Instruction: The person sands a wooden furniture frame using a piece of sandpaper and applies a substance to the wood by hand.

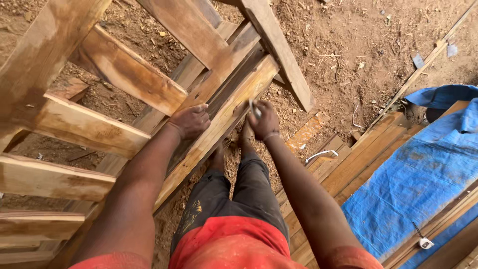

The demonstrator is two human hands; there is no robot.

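My right hand [264,121] is clenched around a small pale tool [254,108], a pencil or marker as far as I can tell, its tip set against the edge of the long slanted rail [219,122] of the wooden frame [89,127]. My left hand [190,121] lies flat and released on the face of that same rail, just left of the right hand, fingers spread, grasping nothing.

The rail runs from upper right to lower left, and the frame's cross slats [127,69] branch off it to the left. A second board [279,47] leans across the rail's upper end. Below the rail, my legs in dark trousers [234,194] stand on the sawdust-strewn floor [343,45]. Right of the rail, flat planks [348,159] lie on the floor, with a blue tarpaulin [418,174] beyond them. A small white object [424,243] rests at the tarpaulin's lower edge.
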